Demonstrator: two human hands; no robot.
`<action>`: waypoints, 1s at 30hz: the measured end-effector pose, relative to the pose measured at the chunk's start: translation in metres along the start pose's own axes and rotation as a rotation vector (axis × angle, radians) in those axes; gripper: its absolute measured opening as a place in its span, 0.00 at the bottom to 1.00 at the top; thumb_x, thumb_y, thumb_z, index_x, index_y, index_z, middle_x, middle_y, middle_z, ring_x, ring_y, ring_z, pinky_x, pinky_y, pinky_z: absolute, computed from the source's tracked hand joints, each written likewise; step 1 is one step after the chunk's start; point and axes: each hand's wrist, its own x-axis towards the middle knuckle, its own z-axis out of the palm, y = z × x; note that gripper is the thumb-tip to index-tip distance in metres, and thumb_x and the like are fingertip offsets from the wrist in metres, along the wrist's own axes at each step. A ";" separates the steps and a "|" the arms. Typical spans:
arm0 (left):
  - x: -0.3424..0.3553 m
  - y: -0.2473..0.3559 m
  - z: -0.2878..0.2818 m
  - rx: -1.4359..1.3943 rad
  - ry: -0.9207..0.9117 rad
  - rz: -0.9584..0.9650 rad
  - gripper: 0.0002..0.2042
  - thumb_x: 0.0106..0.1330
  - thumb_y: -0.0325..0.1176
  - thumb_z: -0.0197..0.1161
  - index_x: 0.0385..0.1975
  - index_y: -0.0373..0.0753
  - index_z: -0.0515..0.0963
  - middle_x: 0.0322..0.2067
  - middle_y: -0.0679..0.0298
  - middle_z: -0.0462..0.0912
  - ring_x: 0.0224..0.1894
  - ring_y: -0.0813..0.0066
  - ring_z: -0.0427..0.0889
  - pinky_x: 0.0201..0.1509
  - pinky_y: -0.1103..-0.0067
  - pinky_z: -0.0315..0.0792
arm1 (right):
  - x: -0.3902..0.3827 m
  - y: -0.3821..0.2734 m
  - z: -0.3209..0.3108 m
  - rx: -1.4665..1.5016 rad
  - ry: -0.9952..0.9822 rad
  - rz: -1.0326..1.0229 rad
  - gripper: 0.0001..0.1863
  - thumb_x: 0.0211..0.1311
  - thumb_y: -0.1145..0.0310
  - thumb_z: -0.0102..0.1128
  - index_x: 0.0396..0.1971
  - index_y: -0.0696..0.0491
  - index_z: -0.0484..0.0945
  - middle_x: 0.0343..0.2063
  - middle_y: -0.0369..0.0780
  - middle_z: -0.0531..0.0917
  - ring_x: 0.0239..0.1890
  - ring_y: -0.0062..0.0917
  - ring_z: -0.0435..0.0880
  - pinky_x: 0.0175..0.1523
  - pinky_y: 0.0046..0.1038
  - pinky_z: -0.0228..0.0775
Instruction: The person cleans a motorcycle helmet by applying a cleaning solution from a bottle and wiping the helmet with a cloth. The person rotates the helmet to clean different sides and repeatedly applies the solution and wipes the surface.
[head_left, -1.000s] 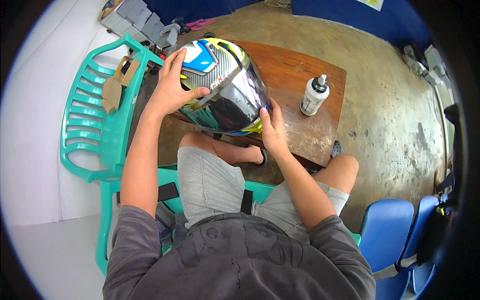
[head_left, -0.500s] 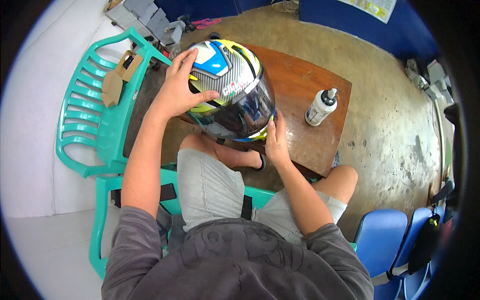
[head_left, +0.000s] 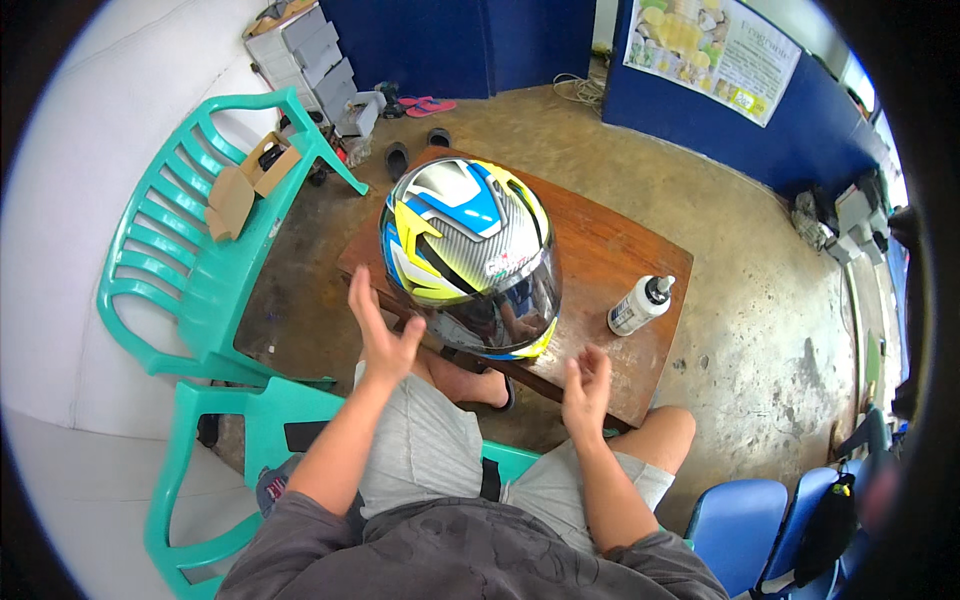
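Observation:
A full-face motorcycle helmet (head_left: 475, 235) in blue, yellow, white and grey stands upright on the wooden table (head_left: 600, 240), its dark visor turned toward my lap. My left hand (head_left: 386, 335) hovers just off the helmet's near left side, thumb and fingers spread and empty. Near the table's front edge, a little right of the visor, is my right hand (head_left: 588, 392). Its fingers are loosely bent and hold nothing. A white bottle (head_left: 638, 308) with a black and grey cap stands on the table's right part.
On the left, a green plastic bench (head_left: 215, 260) carries an opened cardboard box (head_left: 232, 202). I sit on another green chair (head_left: 200, 395), with a dark flat object (head_left: 304, 435) beside my thigh. Blue seats (head_left: 738, 525) are at lower right. Slippers (head_left: 397, 160) lie beyond the table.
Both hands have let go of the helmet and drawn back toward me, the left down its side. The helmet now rests on the table. My view has tilted up a little.

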 end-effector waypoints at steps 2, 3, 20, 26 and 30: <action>-0.040 -0.013 0.005 0.061 -0.046 -0.013 0.59 0.67 0.68 0.66 0.81 0.29 0.42 0.78 0.36 0.43 0.80 0.36 0.50 0.82 0.50 0.50 | -0.007 0.004 -0.020 0.003 0.150 0.101 0.24 0.72 0.69 0.68 0.62 0.59 0.71 0.47 0.41 0.77 0.48 0.28 0.77 0.53 0.29 0.74; -0.057 -0.018 0.006 0.137 -0.103 -0.001 0.59 0.67 0.68 0.66 0.80 0.28 0.42 0.78 0.35 0.43 0.80 0.35 0.49 0.82 0.50 0.50 | -0.005 0.006 -0.029 -0.081 0.213 0.004 0.24 0.72 0.68 0.69 0.61 0.59 0.70 0.47 0.41 0.75 0.47 0.28 0.75 0.52 0.29 0.72; -0.072 -0.063 0.000 0.049 -0.172 -0.203 0.56 0.67 0.66 0.67 0.79 0.27 0.49 0.77 0.35 0.48 0.79 0.33 0.52 0.81 0.51 0.53 | 0.133 -0.020 -0.051 -0.116 0.317 -0.199 0.32 0.63 0.68 0.78 0.64 0.58 0.74 0.50 0.42 0.84 0.50 0.28 0.84 0.56 0.36 0.78; -0.069 -0.066 0.008 0.004 -0.173 -0.235 0.52 0.66 0.63 0.70 0.78 0.29 0.56 0.77 0.37 0.49 0.78 0.36 0.54 0.80 0.53 0.56 | 0.157 -0.189 -0.061 -0.686 0.093 -0.781 0.35 0.51 0.71 0.79 0.62 0.53 0.77 0.51 0.44 0.84 0.49 0.37 0.87 0.55 0.38 0.79; -0.069 -0.064 0.016 -0.002 -0.190 -0.229 0.52 0.65 0.61 0.72 0.77 0.30 0.56 0.77 0.38 0.49 0.78 0.37 0.55 0.80 0.53 0.57 | 0.168 -0.311 -0.030 -1.463 -0.263 -1.102 0.37 0.45 0.72 0.80 0.61 0.48 0.78 0.51 0.45 0.83 0.54 0.46 0.82 0.61 0.45 0.75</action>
